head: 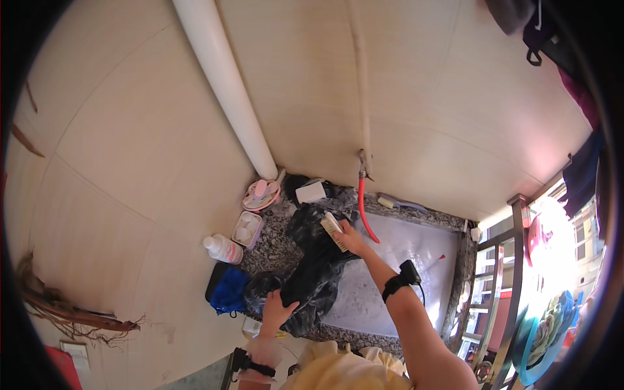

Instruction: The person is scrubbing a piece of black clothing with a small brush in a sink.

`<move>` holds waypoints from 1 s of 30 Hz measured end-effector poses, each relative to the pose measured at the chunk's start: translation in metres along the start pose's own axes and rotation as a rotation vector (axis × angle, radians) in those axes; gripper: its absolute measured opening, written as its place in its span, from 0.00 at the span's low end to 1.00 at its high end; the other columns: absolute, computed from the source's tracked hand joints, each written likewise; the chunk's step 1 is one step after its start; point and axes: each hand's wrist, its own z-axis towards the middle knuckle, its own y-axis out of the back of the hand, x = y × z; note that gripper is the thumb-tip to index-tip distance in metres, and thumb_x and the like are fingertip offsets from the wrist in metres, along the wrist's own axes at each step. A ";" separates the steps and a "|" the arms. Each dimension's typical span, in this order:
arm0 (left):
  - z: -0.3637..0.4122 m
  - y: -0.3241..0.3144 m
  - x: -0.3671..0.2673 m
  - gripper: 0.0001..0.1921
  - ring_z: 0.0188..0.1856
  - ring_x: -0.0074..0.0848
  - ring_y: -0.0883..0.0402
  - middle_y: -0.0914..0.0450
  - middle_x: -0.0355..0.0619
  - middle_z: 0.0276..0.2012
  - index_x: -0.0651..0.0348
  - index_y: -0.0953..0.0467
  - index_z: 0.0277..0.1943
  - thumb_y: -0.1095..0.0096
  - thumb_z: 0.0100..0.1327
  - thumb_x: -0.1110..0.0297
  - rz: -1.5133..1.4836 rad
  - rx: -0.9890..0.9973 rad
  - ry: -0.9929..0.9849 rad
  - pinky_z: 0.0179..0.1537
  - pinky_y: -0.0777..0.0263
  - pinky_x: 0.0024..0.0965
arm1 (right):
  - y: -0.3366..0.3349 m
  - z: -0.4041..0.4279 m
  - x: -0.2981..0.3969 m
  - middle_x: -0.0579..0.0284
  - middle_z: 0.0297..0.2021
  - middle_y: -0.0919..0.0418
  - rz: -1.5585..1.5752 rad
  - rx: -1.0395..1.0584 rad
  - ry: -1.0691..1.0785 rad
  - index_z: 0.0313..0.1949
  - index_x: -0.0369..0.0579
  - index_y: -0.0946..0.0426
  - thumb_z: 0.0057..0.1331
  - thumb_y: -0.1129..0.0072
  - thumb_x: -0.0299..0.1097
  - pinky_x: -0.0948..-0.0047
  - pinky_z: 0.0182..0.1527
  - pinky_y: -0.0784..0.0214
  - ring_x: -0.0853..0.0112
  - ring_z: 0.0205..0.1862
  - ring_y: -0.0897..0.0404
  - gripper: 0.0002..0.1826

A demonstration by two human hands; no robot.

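Note:
My right hand (pixel 350 239) is closed around a scrub brush (pixel 334 231) with a white back and pale bristles. The brush lies on its side against a wet black garment (pixel 317 268) with soap suds on it. That garment spreads over a speckled stone counter (pixel 261 258) and partly over the edge of a basin of cloudy, sudsy water (pixel 363 292). Near the counter's front edge, my left hand (pixel 278 309) rests on the lower part of the garment, thumb apart from the fingers; whether it pinches the cloth is unclear.
A red hose (pixel 362 209) hangs from a wall tap into the basin. Behind it lies another brush (pixel 402 204). Along the left stand a white bottle (pixel 224 248), a soap box (pixel 247 229) and a pink basket (pixel 262 195). Blue cloth (pixel 229 290) lies nearby. Metal railing (pixel 504 282) borders the right.

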 end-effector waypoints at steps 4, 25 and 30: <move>0.008 -0.006 -0.013 0.31 0.50 0.55 0.21 0.19 0.62 0.45 0.64 0.29 0.56 0.24 0.53 0.58 -0.118 0.131 0.123 0.50 0.26 0.49 | -0.022 -0.004 -0.006 0.42 0.41 0.22 -0.029 -0.228 -0.039 0.51 0.44 0.37 0.61 0.40 0.37 0.57 0.50 0.32 0.54 0.46 0.22 0.23; 0.023 0.029 0.020 0.18 0.44 0.44 0.21 0.19 0.52 0.41 0.61 0.21 0.48 0.28 0.55 0.69 -0.019 -0.404 0.006 0.47 0.29 0.42 | -0.029 0.070 0.161 0.39 0.50 0.26 -0.841 -0.128 0.448 0.54 0.37 0.35 0.54 0.33 0.47 0.53 0.53 0.26 0.46 0.53 0.24 0.35; -0.019 0.084 0.038 0.12 0.45 0.45 0.23 0.21 0.50 0.39 0.58 0.21 0.43 0.31 0.54 0.74 -0.159 -0.498 0.155 0.47 0.31 0.45 | -0.089 0.025 0.084 0.51 0.48 0.26 -1.083 0.016 0.376 0.51 0.44 0.31 0.48 0.29 0.47 0.53 0.53 0.30 0.56 0.56 0.27 0.34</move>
